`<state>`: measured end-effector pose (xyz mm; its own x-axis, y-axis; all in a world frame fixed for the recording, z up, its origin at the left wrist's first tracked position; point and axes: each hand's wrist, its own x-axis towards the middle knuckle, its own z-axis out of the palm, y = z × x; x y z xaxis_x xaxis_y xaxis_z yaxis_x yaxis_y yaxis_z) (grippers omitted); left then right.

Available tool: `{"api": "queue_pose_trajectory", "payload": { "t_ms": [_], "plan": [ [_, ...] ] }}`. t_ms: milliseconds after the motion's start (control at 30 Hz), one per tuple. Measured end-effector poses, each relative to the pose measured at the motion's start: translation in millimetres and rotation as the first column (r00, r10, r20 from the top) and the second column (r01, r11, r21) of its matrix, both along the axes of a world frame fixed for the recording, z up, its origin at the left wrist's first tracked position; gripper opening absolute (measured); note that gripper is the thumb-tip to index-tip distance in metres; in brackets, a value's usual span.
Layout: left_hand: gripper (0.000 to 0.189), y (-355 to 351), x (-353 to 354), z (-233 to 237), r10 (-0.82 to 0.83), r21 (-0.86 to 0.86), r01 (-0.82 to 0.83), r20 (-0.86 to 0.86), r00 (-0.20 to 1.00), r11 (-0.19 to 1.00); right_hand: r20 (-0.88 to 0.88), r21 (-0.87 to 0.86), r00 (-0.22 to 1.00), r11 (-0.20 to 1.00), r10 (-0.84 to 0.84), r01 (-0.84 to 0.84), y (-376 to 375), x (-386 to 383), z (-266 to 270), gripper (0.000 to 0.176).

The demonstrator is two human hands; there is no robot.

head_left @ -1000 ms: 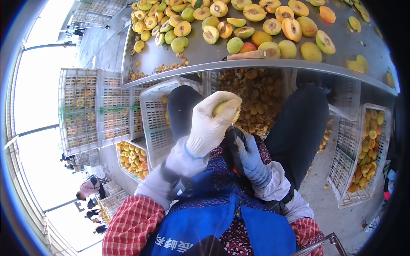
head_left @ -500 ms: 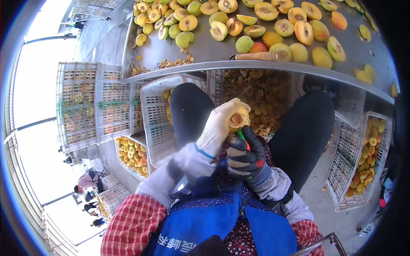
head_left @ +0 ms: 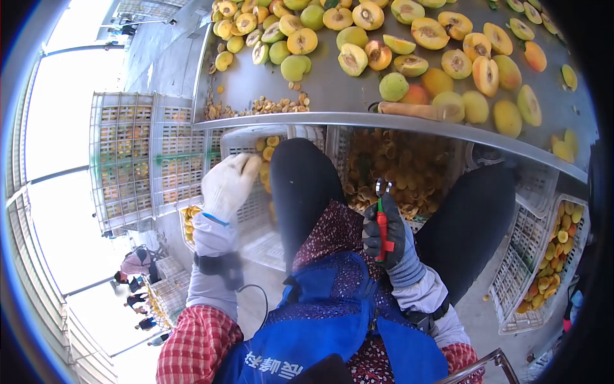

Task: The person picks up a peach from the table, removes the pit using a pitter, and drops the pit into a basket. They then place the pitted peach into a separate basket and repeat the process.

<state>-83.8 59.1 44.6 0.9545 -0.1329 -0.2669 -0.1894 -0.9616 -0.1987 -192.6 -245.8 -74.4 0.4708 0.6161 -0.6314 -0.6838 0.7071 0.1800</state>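
Note:
My left hand (head_left: 229,184), in a white knit glove, hangs over a white plastic crate (head_left: 259,240) on the left that holds yellow peach halves (head_left: 267,146). Its fingers stretch toward the halves, and I see no fruit in them. My right hand (head_left: 387,233), in a dark grey glove, is wrapped round a pitting tool (head_left: 382,221) with a red and green handle. Two curved metal prongs stick up from the tool, apart from any fruit. Beyond it, under the table, lies a heap of brownish-yellow fruit scraps (head_left: 396,166).
A metal table (head_left: 358,96) carries halved and whole peaches (head_left: 430,33), loose pits (head_left: 275,104) and a wooden-handled knife (head_left: 409,111) near its edge. Stacked crates (head_left: 125,160) stand at left; another fruit-filled crate (head_left: 511,275) stands at right. Several people are in the far left background.
My left hand has moved left from between my knees to the crate, and the peach half it held is no longer in sight. My right hand still holds the tool, now apart from the fruit.

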Motion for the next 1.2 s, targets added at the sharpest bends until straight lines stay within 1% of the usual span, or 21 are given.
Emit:
{"api": "queue_pose_trajectory", "payload": {
  "t_ms": [33,67,100,167,233,300,400,433,467,500,533,567,633,700,733,800,867,967,1100,1167,1200],
  "plan": [
    [0.029,-5,13,9,0.211,0.247,-0.186,-0.077,0.974,0.951,0.012,-0.083,1.0,0.996,0.011,-0.009,-1,1,1,0.046],
    [0.033,-16,25,16,0.232,0.038,-0.233,0.013,0.973,0.972,0.025,-0.167,1.0,0.986,0.019,-0.014,-2,3,1,0.046],
    [0.037,-27,39,19,0.265,-0.177,-0.246,0.098,0.959,0.953,0.04,-0.25,0.999,0.968,0.024,-0.013,0,7,1,0.046],
    [0.041,-53,81,5,0.245,-0.461,-0.169,0.111,0.963,0.871,0.044,-0.308,0.999,0.951,0.026,-0.012,3,13,2,0.045],
    [0.046,-75,133,-23,0.223,-0.329,-0.162,0.155,0.962,0.93,0.053,-0.366,0.998,0.931,0.04,-0.018,5,16,1,0.044],
    [0.051,-76,171,-67,0.123,-0.262,-0.07,0.195,0.973,0.963,0.067,-0.354,0.997,0.935,0.026,-0.001,4,16,-2,0.045],
    [0.054,-72,193,-83,0.083,-0.36,-0.019,0.163,0.983,0.933,0.107,-0.369,0.994,0.929,0.004,0.036,-4,18,1,0.044],
    [0.054,-86,186,-71,0.163,-0.557,-0.146,-0.019,0.986,0.817,0.117,-0.378,0.993,0.925,-0.006,0.05,-6,17,2,0.044],
    [0.054,-97,172,-57,0.201,-0.697,-0.295,-0.216,0.955,0.653,0.225,-0.478,0.974,0.871,-0.006,0.116,-4,14,-3,0.042],
    [0.054,-109,152,-39,0.195,-0.767,-0.454,-0.412,0.89,0.453,0.329,-0.565,0.944,0.804,0.013,0.185,2,10,-13,0.04],
    [0.055,-121,126,-27,0.12,-0.805,-0.523,-0.511,0.851,0.28,0.418,-0.599,0.907,0.766,0.051,0.233,3,8,-11,0.036],
    [0.056,-133,97,-19,0.029,-0.8,-0.591,-0.591,0.806,0.099,0.498,-0.626,0.863,0.725,0.088,0.287,4,6,-8,0.032],
    [0.061,-150,52,-11,-0.149,-0.685,-0.725,-0.712,0.686,-0.066,0.638,-0.588,0.753,0.734,0.164,0.338,-7,15,28,0.024],
    [0.066,-172,14,-18,-0.189,-0.635,-0.704,-0.685,0.703,-0.318,0.666,-0.745,0.564,0.479,0.489,0.464,-21,21,48,0.023],
    [0.069,-171,1,-21,-0.247,-0.603,-0.713,-0.675,0.695,-0.357,0.645,-0.763,0.535,0.421,0.545,0.491,-21,21,53,0.024],
    [0.07,-178,-13,-18,-0.22,-0.611,-0.68,-0.656,0.721,-0.406,0.613,-0.773,0.485,0.344,0.625,0.533,-24,18,60,0.024],
    [0.064,-181,-24,-16,-0.225,-0.608,-0.656,-0.633,0.741,-0.447,0.596,-0.779,0.468,0.327,0.653,0.535,-26,13,64,0.024],
    [0.057,-186,-38,-17,-0.162,-0.656,-0.605,-0.607,0.778,-0.451,0.604,-0.771,0.465,0.326,0.648,0.547,-26,6,66,0.025],
    [0.052,-194,-50,-14,0.008,-0.795,-0.495,-0.531,0.847,-0.35,0.576,-0.788,0.448,0.318,0.683,0.527,-27,1,69,0.031],
    [0.05,-196,-56,-13,0.101,-0.862,-0.433,-0.471,0.877,-0.264,0.631,-0.738,0.435,0.325,0.642,0.592,-22,-4,65,0.034],
    [0.05,-197,-57,-12,0.09,-0.865,-0.437,-0.469,0.878,-0.246,0.657,-0.712,0.426,0.324,0.622,0.623,-18,-7,60,0.035]
  ]
}}
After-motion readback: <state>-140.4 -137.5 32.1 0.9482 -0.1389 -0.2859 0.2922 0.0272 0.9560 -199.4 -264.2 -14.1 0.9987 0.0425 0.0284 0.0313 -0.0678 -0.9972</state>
